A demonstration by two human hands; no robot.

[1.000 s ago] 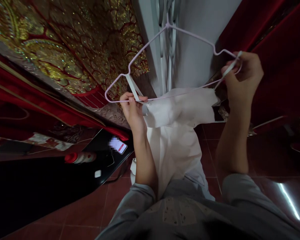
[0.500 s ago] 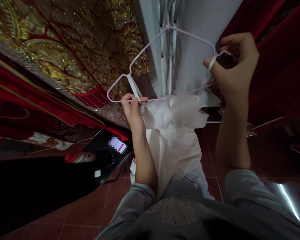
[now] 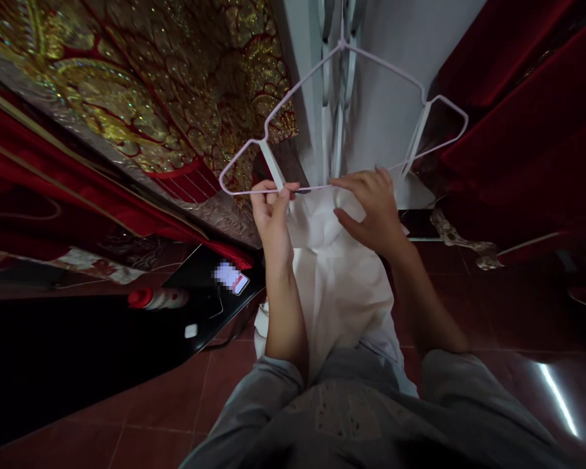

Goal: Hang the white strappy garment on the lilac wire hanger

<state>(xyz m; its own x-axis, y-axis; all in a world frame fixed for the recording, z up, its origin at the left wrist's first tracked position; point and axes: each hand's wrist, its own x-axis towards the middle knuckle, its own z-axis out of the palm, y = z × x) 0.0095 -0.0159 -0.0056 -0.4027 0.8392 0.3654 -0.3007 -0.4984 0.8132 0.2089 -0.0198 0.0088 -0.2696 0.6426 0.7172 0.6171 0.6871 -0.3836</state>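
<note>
A: Hands first. What do they hold?

B: Left hand [image 3: 273, 215]: thumb and fingers clamped on the lower bar of the pale pink hanger [image 3: 342, 44], at the left strap [image 3: 272, 164]. Right hand [image 3: 371, 208]: fingers apart, thumb spread from them, fingertips near the same bar. Contact there: cannot tell.

A: Position of the white garment [image 3: 342, 280]?

B: Below the hanger, in front of the person, well apart from the table. Left strap and right strap [image 3: 418, 137] both loop over the hanger, each at a notch.

A: Surface?

B: Black table [image 3: 102, 358], on the left. Phone [image 3: 232, 279], screen lit, by the right edge, near the far corner. Small white case [image 3: 191, 331] by that same edge, closer to the person. Red-capped bottle [image 3: 159, 298] farther in, towards the far edge; upright or lying, cannot tell.

A: Room?

B: Dim. Red-brown tiled floor [image 3: 161, 397], with a bright streak of light [image 3: 559, 400] at right. Gold-sequined cloth [image 3: 200, 65] beyond the table; dark red cloth [image 3: 517, 130] at right. Between them, a grey panel [image 3: 395, 39] and upright metal bars [image 3: 325, 130] behind the hanger.
</note>
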